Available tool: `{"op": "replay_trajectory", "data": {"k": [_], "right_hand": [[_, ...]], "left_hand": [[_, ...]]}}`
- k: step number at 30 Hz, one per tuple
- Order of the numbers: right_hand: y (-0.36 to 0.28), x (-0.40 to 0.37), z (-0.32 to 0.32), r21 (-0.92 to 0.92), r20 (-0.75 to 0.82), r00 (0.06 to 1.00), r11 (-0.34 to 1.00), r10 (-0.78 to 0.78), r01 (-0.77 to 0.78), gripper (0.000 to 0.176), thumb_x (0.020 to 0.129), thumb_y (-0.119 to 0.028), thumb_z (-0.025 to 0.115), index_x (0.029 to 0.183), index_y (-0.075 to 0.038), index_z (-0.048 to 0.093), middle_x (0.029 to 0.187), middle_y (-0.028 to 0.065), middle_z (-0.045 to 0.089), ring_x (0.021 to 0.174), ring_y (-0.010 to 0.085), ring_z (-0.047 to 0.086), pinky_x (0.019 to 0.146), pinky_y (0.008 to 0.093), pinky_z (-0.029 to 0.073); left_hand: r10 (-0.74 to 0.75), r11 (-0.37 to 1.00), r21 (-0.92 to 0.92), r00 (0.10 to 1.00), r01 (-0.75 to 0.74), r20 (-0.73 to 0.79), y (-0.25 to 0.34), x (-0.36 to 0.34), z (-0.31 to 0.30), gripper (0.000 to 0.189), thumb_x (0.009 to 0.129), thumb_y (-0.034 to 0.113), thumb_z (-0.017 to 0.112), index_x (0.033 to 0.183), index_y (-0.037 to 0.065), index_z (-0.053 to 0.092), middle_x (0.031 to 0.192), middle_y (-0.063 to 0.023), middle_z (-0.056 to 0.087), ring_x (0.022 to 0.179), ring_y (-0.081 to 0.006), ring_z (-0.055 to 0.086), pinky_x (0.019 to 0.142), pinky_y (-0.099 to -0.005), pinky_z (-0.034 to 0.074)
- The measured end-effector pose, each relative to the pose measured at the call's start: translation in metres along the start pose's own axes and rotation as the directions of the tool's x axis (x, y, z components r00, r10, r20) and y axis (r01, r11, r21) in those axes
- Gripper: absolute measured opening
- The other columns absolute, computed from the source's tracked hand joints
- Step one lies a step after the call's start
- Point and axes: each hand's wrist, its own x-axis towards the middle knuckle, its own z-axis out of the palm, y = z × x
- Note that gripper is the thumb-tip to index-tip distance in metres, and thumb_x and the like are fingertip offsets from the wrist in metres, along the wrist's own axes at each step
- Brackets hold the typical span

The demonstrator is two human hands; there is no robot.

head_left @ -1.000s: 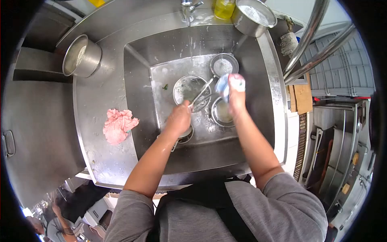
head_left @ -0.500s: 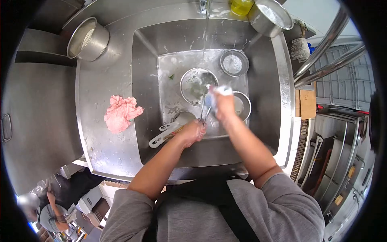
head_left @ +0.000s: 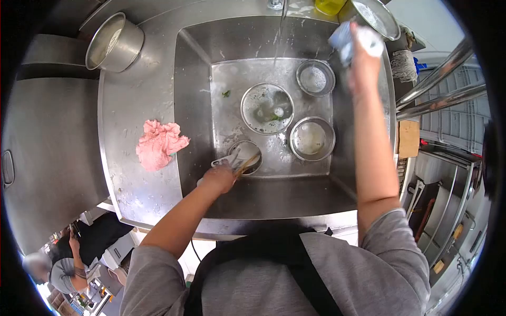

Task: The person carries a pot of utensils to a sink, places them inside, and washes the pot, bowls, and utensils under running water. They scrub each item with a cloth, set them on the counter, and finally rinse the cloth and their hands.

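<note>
My left hand point(head_left: 219, 178) is closed around the handle area of a white-handled utensil point(head_left: 227, 159) that leans in a small metal bowl point(head_left: 258, 167) at the sink's near left. Wooden chopsticks point(head_left: 245, 166) lean beside its fingers, which partly hide the handles. Raised over the sink's right wall, my right hand point(head_left: 365, 66) grips a foamy blue-and-white sponge point(head_left: 342, 41), blurred by motion. A round metal bowl point(head_left: 263, 128) with cloudy water and green scraps stands mid-sink. Two smaller metal bowls, one at the back point(head_left: 327, 87) and one nearer point(head_left: 312, 155), sit to its right.
Water runs from the faucet point(head_left: 275, 4) into the sink point(head_left: 203, 121). A pink cloth point(head_left: 159, 145) and a metal pot point(head_left: 125, 50) are on the left counter. Another pot point(head_left: 390, 23) and a yellow container point(head_left: 330, 6) stand back right. A person point(head_left: 66, 268) is at lower left.
My right hand has moved up and right with the sponge, away from the left hand. My left hand has left the metal utensil it held and shifted left to the bowl of utensils.
</note>
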Motion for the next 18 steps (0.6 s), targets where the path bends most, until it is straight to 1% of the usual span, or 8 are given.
{"op": "replay_trajectory", "data": {"k": [5,7,9,11,13,15,17,18], "right_hand": [[-0.016,0.120,0.013,-0.422,0.196,0.943,0.845,-0.268,0.328,0.014,0.083,-0.015,0.062,0.093,-0.006,0.060,0.074,0.0071,0.058,0.075,0.0209,0.057,0.068,0.0351,0.046],[0.000,0.191,0.001,-0.510,0.860,0.471,-0.309,-0.197,0.802,0.016,0.083,-0.017,0.062,0.089,-0.002,0.062,0.077,0.0086,0.059,0.071,0.0188,0.055,0.066,0.0336,0.045],[-0.046,0.152,0.028,-0.670,0.228,0.951,0.675,-0.209,0.309,0.017,0.083,-0.016,0.056,0.088,-0.001,0.064,0.086,0.0132,0.064,0.071,0.0229,0.057,0.069,0.0345,0.047],[-0.036,0.204,-0.016,-0.733,0.315,0.902,0.528,-0.296,0.429,0.020,0.080,-0.014,0.054,0.090,-0.003,0.067,0.094,0.0142,0.066,0.073,0.0286,0.060,0.070,0.0366,0.049],[0.010,0.281,-0.068,-0.970,0.238,0.955,-0.002,0.176,0.242,0.044,0.084,-0.033,0.063,0.109,0.002,0.057,0.100,0.0158,0.066,0.090,0.0229,0.063,0.076,0.0338,0.048],[0.048,0.276,-0.079,-0.739,0.572,0.802,-0.319,0.171,0.594,0.050,0.084,-0.034,0.057,0.119,0.001,0.054,0.107,0.0233,0.063,0.100,0.0354,0.061,0.086,0.0382,0.046],[0.047,0.234,-0.063,-0.732,0.568,0.819,0.407,-0.079,0.547,0.046,0.084,-0.032,0.055,0.118,-0.001,0.056,0.109,0.0232,0.061,0.098,0.0373,0.061,0.086,0.0389,0.047],[0.051,0.246,-0.069,-0.734,0.564,0.822,0.410,-0.074,0.541,0.046,0.084,-0.032,0.055,0.118,-0.001,0.056,0.109,0.0232,0.061,0.098,0.0373,0.061,0.086,0.0389,0.047]], "left_hand": [[0.195,0.974,-0.016,0.877,-0.225,-0.440,0.061,0.046,-0.067,0.037,0.083,0.024,0.055,0.112,0.000,0.053,0.108,-0.0177,0.059,0.099,-0.0370,0.058,0.088,-0.0427,0.047],[0.245,0.925,-0.189,0.897,-0.330,-0.367,0.077,0.097,-0.097,0.033,0.083,0.021,0.053,0.107,-0.001,0.055,0.114,-0.0190,0.054,0.104,-0.0363,0.054,0.088,-0.0444,0.047],[0.283,0.949,-0.023,0.880,-0.316,-0.382,0.067,0.203,-0.055,0.033,0.085,0.021,0.049,0.109,-0.002,0.056,0.118,-0.0200,0.052,0.108,-0.0364,0.053,0.090,-0.0450,0.046],[0.323,0.946,0.139,0.856,-0.292,-0.403,0.079,0.244,-0.046,0.034,0.087,0.021,0.046,0.110,-0.003,0.056,0.123,-0.0211,0.050,0.112,-0.0365,0.051,0.091,-0.0456,0.045],[0.097,0.992,-0.056,0.977,-0.109,-0.190,0.110,0.227,-0.049,0.040,0.090,0.023,0.040,0.115,-0.004,0.055,0.127,-0.0239,0.050,0.117,-0.0365,0.050,0.098,-0.0458,0.040],[0.197,0.978,0.096,0.971,-0.185,-0.136,0.120,0.235,-0.040,0.046,0.091,0.029,0.037,0.123,-0.001,0.052,0.133,-0.0234,0.046,0.121,-0.0356,0.048,0.104,-0.0467,0.033],[0.330,0.944,-0.011,0.943,-0.329,0.048,0.118,0.258,-0.015,0.044,0.090,0.029,0.038,0.123,0.003,0.053,0.131,-0.0217,0.049,0.120,-0.0350,0.049,0.103,-0.0474,0.034],[0.087,0.951,-0.293,0.996,-0.094,-0.038,0.127,0.212,-0.053,0.041,0.088,0.027,0.045,0.122,0.006,0.054,0.123,-0.0198,0.055,0.117,-0.0345,0.051,0.100,-0.0468,0.037]]}}
